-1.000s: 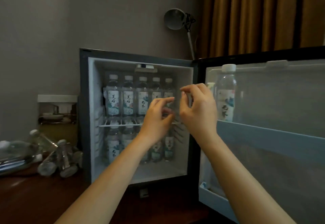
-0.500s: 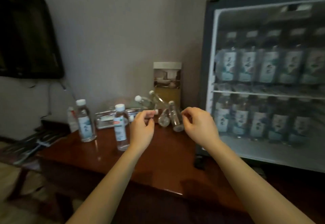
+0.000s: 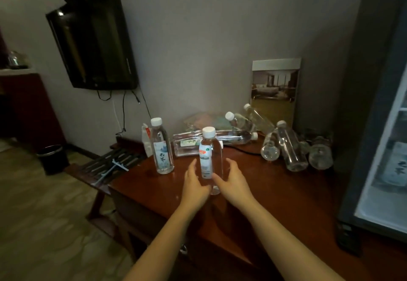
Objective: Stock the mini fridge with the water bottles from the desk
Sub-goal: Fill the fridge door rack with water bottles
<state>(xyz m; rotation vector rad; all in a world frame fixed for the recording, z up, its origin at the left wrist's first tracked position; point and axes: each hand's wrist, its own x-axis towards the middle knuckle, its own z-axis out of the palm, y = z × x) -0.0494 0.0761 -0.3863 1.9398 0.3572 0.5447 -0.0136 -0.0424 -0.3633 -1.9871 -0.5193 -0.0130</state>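
Both hands reach toward the nearest water bottle [image 3: 211, 159], my left hand [image 3: 195, 185] just beside its left side and my right hand [image 3: 233, 180] just beside its right, fingers spread and loose, cupping the lower part without a firm grip. That bottle stands upright on the wooden surface [image 3: 275, 194], white cap on top, long axis vertical. Its white label carries an orange patch near the top and fine print too small for me to read.

A second upright bottle [image 3: 161, 146] stands to the left, well apart from my hands; its label shows two dark brushed characters over a pale landscape, blurred. Behind, several bottles [image 3: 286, 146] lie on their sides in a heap near the wall, some with their bases toward me. At the right edge is the mini fridge [image 3: 378, 148], with a labelled bottle dimly visible inside.
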